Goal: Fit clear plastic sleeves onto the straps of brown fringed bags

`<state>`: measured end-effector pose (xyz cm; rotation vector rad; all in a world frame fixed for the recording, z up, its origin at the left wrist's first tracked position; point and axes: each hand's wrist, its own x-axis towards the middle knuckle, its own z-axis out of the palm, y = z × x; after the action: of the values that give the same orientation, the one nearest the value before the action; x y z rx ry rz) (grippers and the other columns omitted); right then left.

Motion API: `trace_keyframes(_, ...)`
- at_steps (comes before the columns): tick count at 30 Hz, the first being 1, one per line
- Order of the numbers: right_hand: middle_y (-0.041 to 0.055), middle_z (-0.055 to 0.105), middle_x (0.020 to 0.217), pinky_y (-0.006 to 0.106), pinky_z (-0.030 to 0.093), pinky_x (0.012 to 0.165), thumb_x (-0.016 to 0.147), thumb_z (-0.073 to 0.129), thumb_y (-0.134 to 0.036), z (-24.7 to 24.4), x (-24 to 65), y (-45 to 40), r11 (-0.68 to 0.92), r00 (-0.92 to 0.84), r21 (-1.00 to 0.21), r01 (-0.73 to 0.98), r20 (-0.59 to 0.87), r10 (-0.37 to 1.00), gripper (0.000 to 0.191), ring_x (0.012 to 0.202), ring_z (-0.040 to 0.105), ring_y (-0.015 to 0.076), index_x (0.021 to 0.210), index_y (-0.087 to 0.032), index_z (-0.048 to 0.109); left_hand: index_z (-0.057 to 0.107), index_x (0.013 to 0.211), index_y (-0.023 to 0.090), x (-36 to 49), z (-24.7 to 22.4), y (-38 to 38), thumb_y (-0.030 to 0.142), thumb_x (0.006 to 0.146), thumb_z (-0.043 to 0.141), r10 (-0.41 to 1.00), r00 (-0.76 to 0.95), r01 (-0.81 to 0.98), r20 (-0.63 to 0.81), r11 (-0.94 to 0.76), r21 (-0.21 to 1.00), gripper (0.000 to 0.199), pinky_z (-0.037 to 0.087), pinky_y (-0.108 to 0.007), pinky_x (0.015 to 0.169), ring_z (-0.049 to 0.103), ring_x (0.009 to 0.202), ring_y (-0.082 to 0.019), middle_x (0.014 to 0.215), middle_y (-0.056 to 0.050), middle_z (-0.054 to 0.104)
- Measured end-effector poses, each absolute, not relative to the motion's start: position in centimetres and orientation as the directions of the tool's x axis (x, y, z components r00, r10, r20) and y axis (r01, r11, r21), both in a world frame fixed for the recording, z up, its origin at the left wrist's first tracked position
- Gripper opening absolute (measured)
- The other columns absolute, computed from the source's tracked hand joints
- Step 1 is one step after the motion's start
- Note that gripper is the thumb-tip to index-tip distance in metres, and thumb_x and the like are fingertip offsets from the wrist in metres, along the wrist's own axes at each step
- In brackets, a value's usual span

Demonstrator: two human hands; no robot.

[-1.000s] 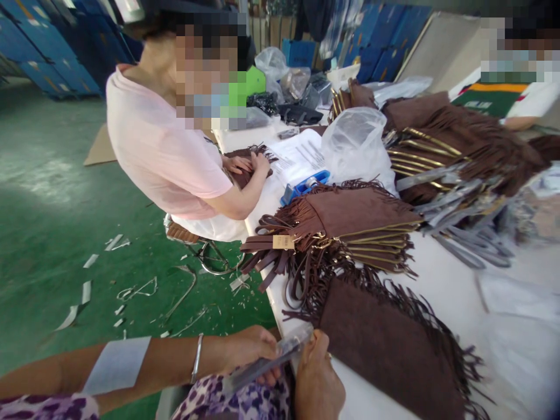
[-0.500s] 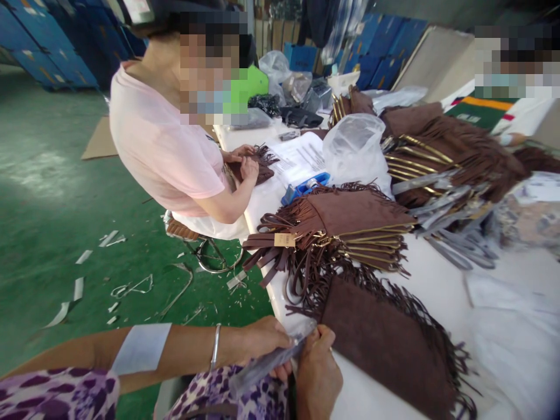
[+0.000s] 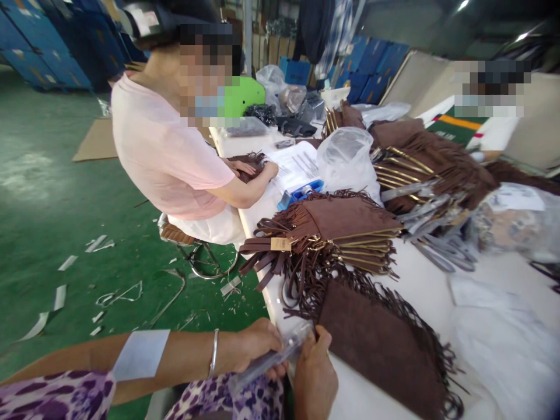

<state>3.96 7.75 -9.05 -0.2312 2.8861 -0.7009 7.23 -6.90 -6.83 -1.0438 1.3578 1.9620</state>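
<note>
My left hand (image 3: 261,345) is closed on a grey strap wrapped in clear plastic (image 3: 262,363), its free end hanging down over my lap. At the strap's upper end, my right hand (image 3: 314,370) pinches the plastic. Just beyond my right hand lies a dark brown suede bag with fringe (image 3: 376,344), flat on the white table (image 3: 352,388). A stack of similar fringed bags (image 3: 350,216) with gold zips, brown straps and a tan tag (image 3: 280,244) rests behind it.
A co-worker in a pink top (image 3: 170,151) sits at the left table edge, hands on a fringed bag. More bags (image 3: 429,157) and plastic-wrapped straps (image 3: 446,233) are heaped at right. A clear plastic bag (image 3: 347,157) and a blue tray (image 3: 300,195) stand behind the stack.
The view has shifted slightly. Both my hands keep hold of the wrapped strap in nearly the same place. The co-worker's hands have moved over the bag.
</note>
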Motion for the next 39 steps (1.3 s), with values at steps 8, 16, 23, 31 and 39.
trace_keyframes(8, -0.0025, 0.062, 0.056, 0.024, 0.037, 0.04, 0.09, 0.04, -0.058, -11.3, 9.6, 7.9, 0.399, -0.903, -0.842, 0.362, -0.423, -0.073, 0.043, 0.036, 0.048, 0.0129, 0.084, -0.021, 0.061, 0.053, 0.072, 0.017, 7.7, -5.7, -6.5, 0.017, 0.061, 0.054, -0.043, -0.651, -0.743, -0.758, -0.166, 0.648, 0.011, 0.039, -0.018, 0.04, 0.053, 0.043, -0.012, 0.054, -0.002, 0.063)
trace_keyframes(16, -0.0058, 0.044, 0.039, 0.019, 0.024, 0.034, 0.08, 0.054, -0.055, -11.9, 9.9, 5.2, 0.08, -0.802, -0.839, 0.538, -0.539, -0.256, 0.041, 0.031, 0.034, 0.0079, 0.061, -0.02, 0.049, 0.046, 0.082, 0.02, 10.0, -6.3, -8.2, 0.031, 0.071, 0.053, -0.08, -0.726, -0.687, -0.683, 0.038, 0.726, 0.018, 0.033, -0.018, 0.038, 0.049, 0.042, -0.011, 0.055, 0.001, 0.061)
trace_keyframes(23, -0.0048, 0.048, 0.041, 0.018, 0.025, 0.035, 0.08, 0.054, -0.059, -11.7, 10.3, 4.9, 0.069, -0.792, -0.821, 0.566, -0.565, -0.23, 0.044, 0.032, 0.034, 0.0066, 0.062, -0.019, 0.048, 0.047, 0.08, 0.02, 10.4, -6.2, -7.8, 0.067, 0.089, 0.031, -0.073, -0.802, -0.595, -0.593, 0.191, 0.781, 0.05, 0.039, -0.022, 0.044, 0.052, 0.048, -0.014, 0.058, 0.0, 0.057)
trace_keyframes(31, 0.0001, 0.058, 0.048, 0.018, 0.027, 0.036, 0.081, 0.054, -0.052, -11.4, 9.9, 4.5, 0.06, -0.791, -0.816, 0.575, -0.573, -0.215, 0.039, 0.032, 0.037, 0.0063, 0.061, -0.018, 0.049, 0.051, 0.07, 0.018, 9.3, -6.5, -8.1, 0.043, 0.074, 0.056, -0.119, -0.741, -0.668, -0.661, 0.028, 0.744, 0.025, 0.041, -0.023, 0.047, 0.057, 0.048, -0.016, 0.053, -0.001, 0.061)
trace_keyframes(39, -0.0062, 0.049, 0.043, 0.018, 0.025, 0.03, 0.08, 0.057, -0.045, -11.6, 11.4, 2.7, -0.067, -0.795, -0.792, 0.607, -0.604, -0.064, 0.028, 0.031, 0.037, 0.0084, 0.067, -0.023, 0.045, 0.052, 0.067, 0.021, 10.4, -9.3, -9.3, 0.063, 0.072, 0.056, 0.046, -0.7, -0.707, -0.713, 0.1, 0.7, 0.042, 0.032, -0.019, 0.05, 0.05, 0.048, -0.01, 0.05, 0.011, 0.06)
